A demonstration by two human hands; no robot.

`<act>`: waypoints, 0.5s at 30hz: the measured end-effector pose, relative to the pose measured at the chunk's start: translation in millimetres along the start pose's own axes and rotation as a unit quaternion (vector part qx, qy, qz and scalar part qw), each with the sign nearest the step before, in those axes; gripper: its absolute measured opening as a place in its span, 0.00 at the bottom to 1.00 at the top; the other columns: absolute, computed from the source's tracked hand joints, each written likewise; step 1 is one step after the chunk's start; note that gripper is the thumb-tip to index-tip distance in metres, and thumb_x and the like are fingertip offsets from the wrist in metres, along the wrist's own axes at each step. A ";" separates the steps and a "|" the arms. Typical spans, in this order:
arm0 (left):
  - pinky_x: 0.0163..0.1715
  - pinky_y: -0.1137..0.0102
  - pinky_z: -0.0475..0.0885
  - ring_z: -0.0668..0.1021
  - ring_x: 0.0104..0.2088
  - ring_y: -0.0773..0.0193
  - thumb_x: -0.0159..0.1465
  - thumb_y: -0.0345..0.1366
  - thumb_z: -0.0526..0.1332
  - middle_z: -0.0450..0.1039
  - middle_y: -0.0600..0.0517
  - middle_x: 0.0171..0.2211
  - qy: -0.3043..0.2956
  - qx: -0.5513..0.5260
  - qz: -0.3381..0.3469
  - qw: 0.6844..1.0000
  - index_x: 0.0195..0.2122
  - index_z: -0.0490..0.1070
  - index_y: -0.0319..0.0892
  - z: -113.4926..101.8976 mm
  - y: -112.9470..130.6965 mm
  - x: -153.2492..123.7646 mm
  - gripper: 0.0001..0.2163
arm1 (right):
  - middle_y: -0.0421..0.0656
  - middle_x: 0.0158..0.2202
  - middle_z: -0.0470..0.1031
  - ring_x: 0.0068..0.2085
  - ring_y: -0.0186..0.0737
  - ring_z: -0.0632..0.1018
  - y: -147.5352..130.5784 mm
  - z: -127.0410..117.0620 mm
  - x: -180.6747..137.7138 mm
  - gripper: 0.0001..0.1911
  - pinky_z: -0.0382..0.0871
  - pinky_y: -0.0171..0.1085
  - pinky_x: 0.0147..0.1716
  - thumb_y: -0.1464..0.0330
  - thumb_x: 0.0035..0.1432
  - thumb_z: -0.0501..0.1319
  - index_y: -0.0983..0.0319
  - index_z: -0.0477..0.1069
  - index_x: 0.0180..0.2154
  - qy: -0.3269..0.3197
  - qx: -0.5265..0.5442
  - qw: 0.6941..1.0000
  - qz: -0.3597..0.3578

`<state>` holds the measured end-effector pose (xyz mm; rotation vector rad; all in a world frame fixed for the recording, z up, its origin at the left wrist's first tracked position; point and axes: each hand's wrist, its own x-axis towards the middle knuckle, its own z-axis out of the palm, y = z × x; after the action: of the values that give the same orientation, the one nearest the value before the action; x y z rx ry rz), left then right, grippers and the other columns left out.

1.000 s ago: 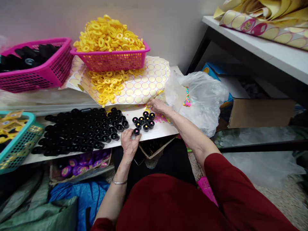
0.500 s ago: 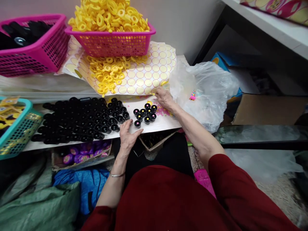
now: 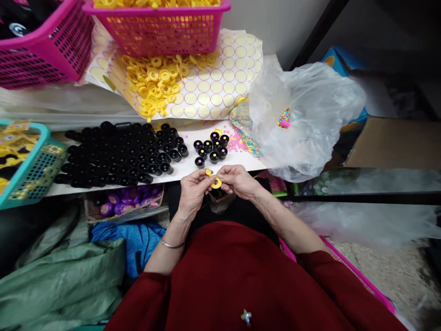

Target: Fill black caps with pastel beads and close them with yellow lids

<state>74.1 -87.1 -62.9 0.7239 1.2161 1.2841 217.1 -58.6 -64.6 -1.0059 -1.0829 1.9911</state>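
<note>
In the head view, I see both hands just off the front edge of the white table (image 3: 179, 171), over the lap. The left hand (image 3: 192, 192) pinches a yellow ring piece (image 3: 218, 185) between thumb and forefinger; the right hand (image 3: 241, 182) pinches its other side, its fingers curled in. The ring's small loop points toward the table.

Beyond the hands, near that front edge, stands a small cluster of black cups (image 3: 214, 158) with pink or yellow centres. Pink beads (image 3: 236, 141) lie scattered right of them, beside a plastic bag (image 3: 310, 124) slumped over the right end. A crowd of darker cups (image 3: 120, 158) fills the left part. Past the back edge, loose yellow rings (image 3: 155, 87) heap on sticker sheets (image 3: 217, 87), below a pink basket (image 3: 168, 34).
</note>
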 end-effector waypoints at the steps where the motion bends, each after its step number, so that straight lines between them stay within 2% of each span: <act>1: 0.13 0.80 0.59 0.68 0.15 0.76 0.44 0.38 0.73 0.73 0.54 0.20 0.013 -0.001 -0.009 1.000 0.29 0.75 0.38 0.8 -1.7 0.2 0.14 | 0.33 0.17 0.64 0.16 0.26 0.62 4.3 2.7 -1.0 0.18 0.53 0.29 0.15 0.56 0.48 0.66 0.63 0.66 0.31 0.031 -0.010 0.999 -0.016; 3: 0.12 0.80 0.58 0.67 0.14 0.76 0.43 0.38 0.73 0.72 0.55 0.18 0.046 -0.014 -0.014 0.999 0.26 0.74 0.37 1.8 -5.7 0.5 0.13 | 0.34 0.21 0.67 0.19 0.28 0.66 10.6 7.9 -4.4 0.18 0.59 0.30 0.18 0.58 0.49 0.65 0.62 0.67 0.37 0.074 -0.057 0.994 -0.050; 5: 0.12 0.80 0.59 0.68 0.14 0.75 0.42 0.37 0.73 0.72 0.55 0.18 0.078 -0.034 -0.006 0.996 0.25 0.74 0.37 2.4 -9.7 0.4 0.12 | 0.36 0.26 0.69 0.24 0.30 0.69 14.4 12.5 -8.2 0.17 0.64 0.31 0.23 0.61 0.50 0.65 0.61 0.67 0.40 0.080 -0.145 0.982 -0.085; 8: 0.15 0.80 0.60 0.69 0.17 0.75 0.41 0.35 0.73 0.73 0.55 0.19 0.105 -0.052 0.009 0.993 0.24 0.74 0.37 2.6 -13.9 -0.5 0.12 | 0.41 0.32 0.69 0.32 0.34 0.71 16.3 16.4 -10.4 0.09 0.66 0.34 0.33 0.66 0.53 0.62 0.62 0.70 0.36 0.083 -0.310 0.935 -0.150; 10: 0.17 0.79 0.60 0.70 0.18 0.75 0.41 0.35 0.73 0.73 0.55 0.20 0.117 -0.048 0.018 0.992 0.23 0.74 0.37 1.9 -15.1 -1.3 0.11 | 0.43 0.34 0.68 0.36 0.37 0.71 16.4 16.8 -8.7 0.06 0.66 0.35 0.37 0.67 0.56 0.61 0.62 0.70 0.36 0.081 -0.383 0.902 -0.179; 12: 0.19 0.78 0.61 0.70 0.19 0.75 0.41 0.35 0.73 0.73 0.55 0.20 0.118 -0.034 0.024 0.992 0.23 0.74 0.37 0.3 -15.4 -1.6 0.11 | 0.43 0.34 0.68 0.36 0.37 0.71 16.5 15.6 -5.4 0.06 0.66 0.36 0.38 0.66 0.57 0.60 0.62 0.71 0.36 0.069 -0.419 0.886 -0.186; 15: 0.21 0.77 0.63 0.70 0.21 0.73 0.44 0.39 0.72 0.74 0.54 0.23 0.120 -0.003 0.046 0.992 0.28 0.75 0.37 -4.8 -16.4 0.9 0.13 | 0.44 0.35 0.68 0.34 0.37 0.70 17.4 9.3 0.8 0.09 0.65 0.35 0.35 0.65 0.58 0.58 0.62 0.70 0.40 0.084 -0.422 0.882 -0.191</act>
<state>74.5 -90.6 -79.6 0.6406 1.3848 1.4825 205.7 -69.3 -76.7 -1.2194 -1.9360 1.0631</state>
